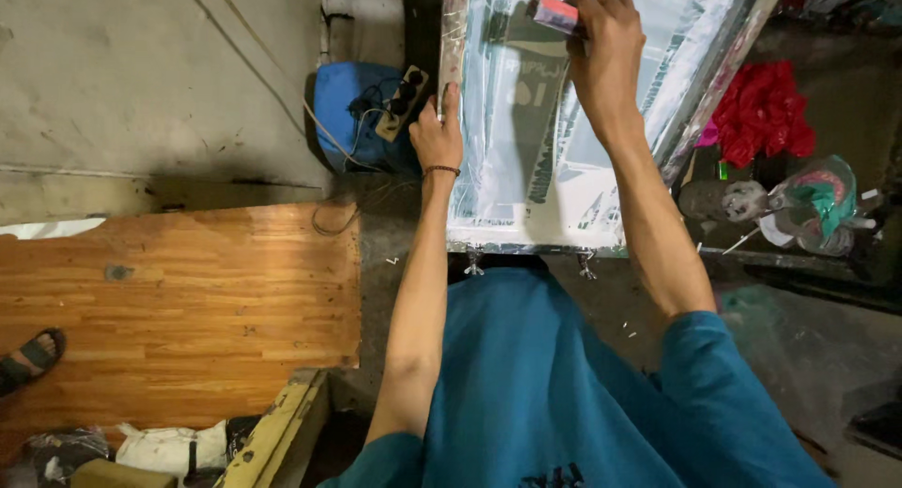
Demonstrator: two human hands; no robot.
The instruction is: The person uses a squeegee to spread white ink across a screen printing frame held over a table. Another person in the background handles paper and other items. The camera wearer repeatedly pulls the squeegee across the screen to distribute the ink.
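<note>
Pale mesh of printing screen (601, 131) filled upper middle of frame, dark ink streaks across it. Right hand (606, 46) clenched around squeegee (554, 14) at far end of screen, blade on mesh. Left hand (439, 136) gripped screen's left frame edge, fingers (451, 98) curled over rim. Step judged: start of ink pull. Next move would need even pressure toward body, frame held steady. Red cloth (761, 112) lay upper right; power strip (402, 103) just left of frame.
</note>
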